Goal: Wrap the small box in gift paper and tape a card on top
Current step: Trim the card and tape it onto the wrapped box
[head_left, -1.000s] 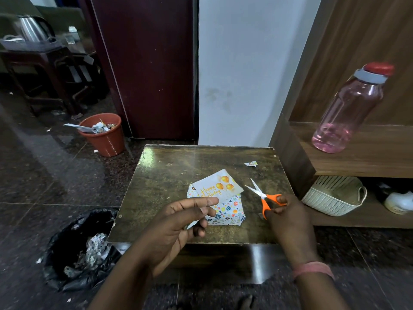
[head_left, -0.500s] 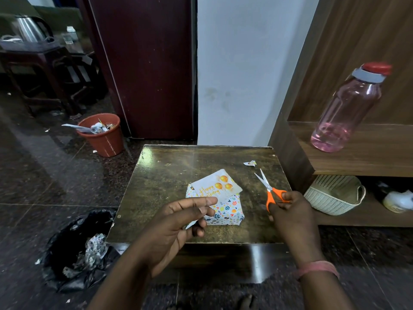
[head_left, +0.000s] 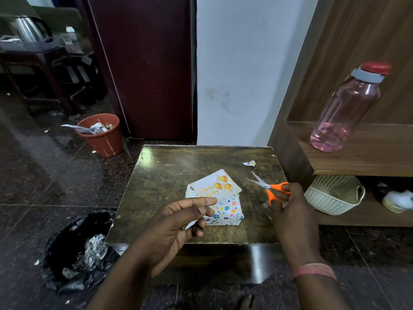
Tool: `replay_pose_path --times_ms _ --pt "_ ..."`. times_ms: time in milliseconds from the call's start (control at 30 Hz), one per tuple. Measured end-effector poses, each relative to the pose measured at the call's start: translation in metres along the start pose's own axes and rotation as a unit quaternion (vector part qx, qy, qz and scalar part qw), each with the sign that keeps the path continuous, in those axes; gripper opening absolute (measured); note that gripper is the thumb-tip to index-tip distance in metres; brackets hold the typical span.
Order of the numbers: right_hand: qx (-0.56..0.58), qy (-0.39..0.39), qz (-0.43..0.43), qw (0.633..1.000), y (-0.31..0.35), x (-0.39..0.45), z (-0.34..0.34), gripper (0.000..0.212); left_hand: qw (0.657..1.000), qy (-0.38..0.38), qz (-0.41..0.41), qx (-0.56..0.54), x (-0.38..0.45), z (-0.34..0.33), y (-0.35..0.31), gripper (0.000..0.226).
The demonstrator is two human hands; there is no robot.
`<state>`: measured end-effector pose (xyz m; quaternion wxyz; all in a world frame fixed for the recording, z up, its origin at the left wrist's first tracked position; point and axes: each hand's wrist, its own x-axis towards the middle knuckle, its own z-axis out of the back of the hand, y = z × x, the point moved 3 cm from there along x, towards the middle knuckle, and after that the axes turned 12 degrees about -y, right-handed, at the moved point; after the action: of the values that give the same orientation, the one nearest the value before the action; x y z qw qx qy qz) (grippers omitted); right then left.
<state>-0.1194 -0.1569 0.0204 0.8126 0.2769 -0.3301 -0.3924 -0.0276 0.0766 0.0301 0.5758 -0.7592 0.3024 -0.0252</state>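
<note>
Fingers (head_left: 201,203) of left hand (head_left: 172,229) pinching small clear strip, likely tape, at 6 o'clock. Right hand (head_left: 290,211) gripping orange scissors (head_left: 269,189), blades parted, at 3 o'clock. Wrapped box (head_left: 225,211) mid-surface (head_left: 161,175), just beyond left fingertips, nearer left hand. Card (head_left: 215,185) lying on top, tilted, long axis toward 2 o'clock; probably untaped.

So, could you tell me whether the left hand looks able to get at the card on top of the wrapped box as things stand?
Probably yes. The left hand hovers just in front of the card lying on the wrapped box, with nothing between them. Its fingers already pinch something small, perhaps tape, which could hamper a grip.
</note>
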Motion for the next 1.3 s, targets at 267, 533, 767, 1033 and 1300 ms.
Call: replay_pose_path --times_ms 267,533,767,1033,1300 --pt "0.078 0.058 -0.079 0.992 -0.019 0.004 -0.024 0.024 1.0 -0.017 0.0 -0.026 0.002 0.001 -0.001 0.037" --pt "0.174 0.019 -0.075 0.982 -0.008 0.004 -0.027 0.026 0.989 -0.094 -0.027 -0.108 0.008 0.009 -0.004 0.031" --pt "0.049 -0.112 -0.034 0.992 -0.02 0.011 0.006 0.023 0.99 -0.094 -0.029 -0.102 0.007 0.008 -0.002 0.031" --pt "-0.001 -0.001 0.021 1.0 -0.011 -0.001 -0.013 0.037 0.99 -0.092 -0.028 -0.102 0.006 0.009 -0.004 0.035" --pt "0.044 -0.124 0.01 0.991 -0.006 0.005 0.005 0.032 0.99 -0.091 -0.03 -0.105 0.005 0.01 -0.005 0.026"
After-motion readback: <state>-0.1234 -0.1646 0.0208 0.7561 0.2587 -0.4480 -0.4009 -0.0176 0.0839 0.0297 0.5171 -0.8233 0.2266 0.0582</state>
